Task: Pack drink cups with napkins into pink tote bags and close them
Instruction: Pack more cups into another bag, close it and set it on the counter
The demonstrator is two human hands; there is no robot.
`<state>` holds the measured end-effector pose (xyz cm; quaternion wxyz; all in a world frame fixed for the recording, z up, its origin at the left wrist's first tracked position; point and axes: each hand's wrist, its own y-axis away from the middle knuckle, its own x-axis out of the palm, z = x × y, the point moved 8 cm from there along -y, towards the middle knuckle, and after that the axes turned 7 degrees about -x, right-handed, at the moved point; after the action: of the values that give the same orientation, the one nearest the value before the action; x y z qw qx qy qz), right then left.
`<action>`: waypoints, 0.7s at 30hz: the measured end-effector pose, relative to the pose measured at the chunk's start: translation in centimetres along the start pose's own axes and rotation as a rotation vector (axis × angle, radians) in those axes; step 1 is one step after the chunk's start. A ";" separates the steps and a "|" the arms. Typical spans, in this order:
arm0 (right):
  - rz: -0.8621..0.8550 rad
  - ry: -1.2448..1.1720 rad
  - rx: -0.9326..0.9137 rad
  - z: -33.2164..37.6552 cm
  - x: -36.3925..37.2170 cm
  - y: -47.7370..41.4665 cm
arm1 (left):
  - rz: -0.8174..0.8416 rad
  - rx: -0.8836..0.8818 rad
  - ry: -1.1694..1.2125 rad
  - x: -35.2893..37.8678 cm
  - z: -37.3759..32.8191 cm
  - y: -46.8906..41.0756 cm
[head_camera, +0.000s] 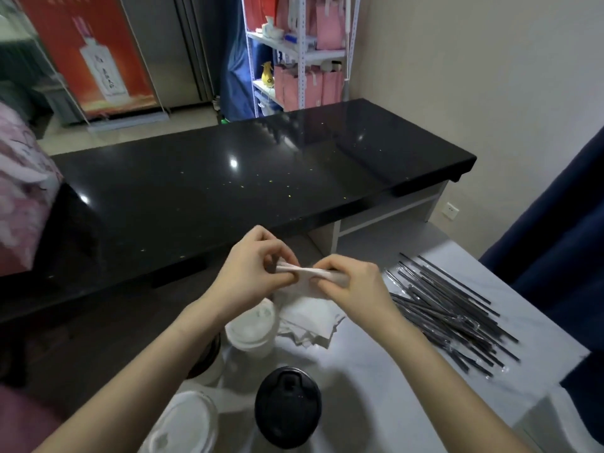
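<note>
**Both hands pinch one napkin above the napkin stack**

The left hand and right hand, fingers curled, each pinch one end of the folded white napkin. A white-lidded cup stands just left of the stack, a black-lidded cup nearer the person, and black straws to its right.

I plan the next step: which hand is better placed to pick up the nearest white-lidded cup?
Left, probably. Both pinch a napkin, but the left hand sits next to the white-lidded cup; the right hand is farther, toward the straws.
</note>
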<state>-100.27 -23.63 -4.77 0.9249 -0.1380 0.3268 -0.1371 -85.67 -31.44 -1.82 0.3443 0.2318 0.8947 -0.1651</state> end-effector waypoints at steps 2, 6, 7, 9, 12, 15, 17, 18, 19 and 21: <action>0.026 -0.018 -0.074 3.7 0.2 -0.3 | -0.058 0.027 0.062 -3.4 -0.2 2.3; 0.177 -0.058 -0.244 12.6 3.3 -1.0 | -0.137 -0.029 0.129 -11.0 1.5 7.7; 0.203 -0.064 -0.291 14.9 4.5 -1.1 | -0.180 -0.034 0.113 -13.1 2.0 9.2; 0.227 -0.071 -0.393 19.7 7.3 -1.1 | -0.296 -0.032 0.063 -17.7 3.0 12.8; 0.248 -0.101 -0.522 26.5 12.4 -0.6 | -0.447 -0.049 -0.022 -24.5 4.7 18.7; 0.287 -0.151 -0.583 32.2 18.0 0.1 | -0.549 -0.123 -0.034 -30.2 8.1 24.6; 0.309 -0.164 -0.619 35.3 21.3 0.8 | -0.591 -0.202 -0.010 -33.3 11.3 28.4; 0.315 -0.159 -0.639 36.6 22.7 1.2 | -0.595 -0.246 -0.018 -34.4 13.0 30.1; 0.324 -0.145 -0.654 37.6 24.0 1.6 | -0.584 -0.295 -0.058 -35.3 14.7 31.7; 0.374 -0.110 -0.645 38.7 26.4 2.4 | -0.483 -0.401 -0.210 -36.1 17.9 34.2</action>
<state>-55.23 -24.06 8.41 0.8592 -0.3671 0.3224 0.1516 -34.27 -21.81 5.83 0.4244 -0.0781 0.8980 -0.0856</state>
